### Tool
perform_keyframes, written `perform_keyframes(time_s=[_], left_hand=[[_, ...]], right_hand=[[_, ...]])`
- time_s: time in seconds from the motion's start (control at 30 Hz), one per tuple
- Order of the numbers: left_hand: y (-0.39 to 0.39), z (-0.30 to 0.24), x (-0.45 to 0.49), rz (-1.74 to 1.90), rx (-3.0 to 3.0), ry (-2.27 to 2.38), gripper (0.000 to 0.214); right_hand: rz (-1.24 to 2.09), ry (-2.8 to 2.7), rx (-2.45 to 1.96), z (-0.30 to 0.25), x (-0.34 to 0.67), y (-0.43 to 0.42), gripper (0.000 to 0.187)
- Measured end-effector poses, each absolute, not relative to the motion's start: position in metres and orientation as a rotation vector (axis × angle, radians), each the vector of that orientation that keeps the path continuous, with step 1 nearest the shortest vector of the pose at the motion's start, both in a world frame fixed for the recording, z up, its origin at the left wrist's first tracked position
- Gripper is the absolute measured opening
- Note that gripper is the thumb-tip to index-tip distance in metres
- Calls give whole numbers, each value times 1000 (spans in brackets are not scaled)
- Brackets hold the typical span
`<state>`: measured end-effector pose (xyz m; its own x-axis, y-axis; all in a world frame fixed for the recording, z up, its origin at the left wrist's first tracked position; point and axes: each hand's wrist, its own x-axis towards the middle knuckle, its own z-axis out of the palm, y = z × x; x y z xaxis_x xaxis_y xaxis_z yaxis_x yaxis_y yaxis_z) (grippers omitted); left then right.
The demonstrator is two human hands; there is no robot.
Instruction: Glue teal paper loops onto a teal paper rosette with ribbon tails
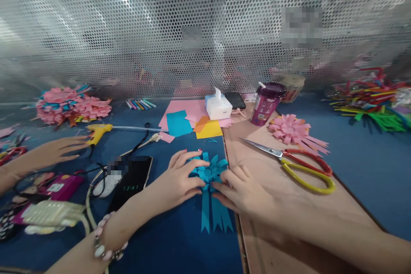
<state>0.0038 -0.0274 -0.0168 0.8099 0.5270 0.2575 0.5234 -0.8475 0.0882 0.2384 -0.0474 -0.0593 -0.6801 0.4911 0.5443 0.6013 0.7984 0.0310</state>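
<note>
A blue paper flower [210, 170] with long ribbon-like strips [215, 214] lies on the blue table cover in front of me. My left hand [180, 180] rests on the flower's left side, fingers curled over its petals. My right hand [242, 190] pinches the flower at its lower right, fingers bent together. Both hands press on the same flower. A beaded bracelet [104, 246] is on my left wrist.
Red and yellow scissors [298, 165] lie on a brown board [257, 239] at right, near a pink paper flower [292, 130] and a purple cup [267, 102]. A phone [133, 180], yellow glue gun [98, 132], tissue box [218, 106] and coloured paper [178, 122] are nearby. Another person's hand [54, 150] reaches in at left.
</note>
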Motion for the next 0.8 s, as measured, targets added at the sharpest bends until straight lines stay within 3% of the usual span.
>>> perform_keyframes(time_s=[0.8], left_hand=[[-31, -20, 9, 445, 3050, 875, 18]], right_hand=[[-178, -2443, -797, -65, 239, -44, 16]])
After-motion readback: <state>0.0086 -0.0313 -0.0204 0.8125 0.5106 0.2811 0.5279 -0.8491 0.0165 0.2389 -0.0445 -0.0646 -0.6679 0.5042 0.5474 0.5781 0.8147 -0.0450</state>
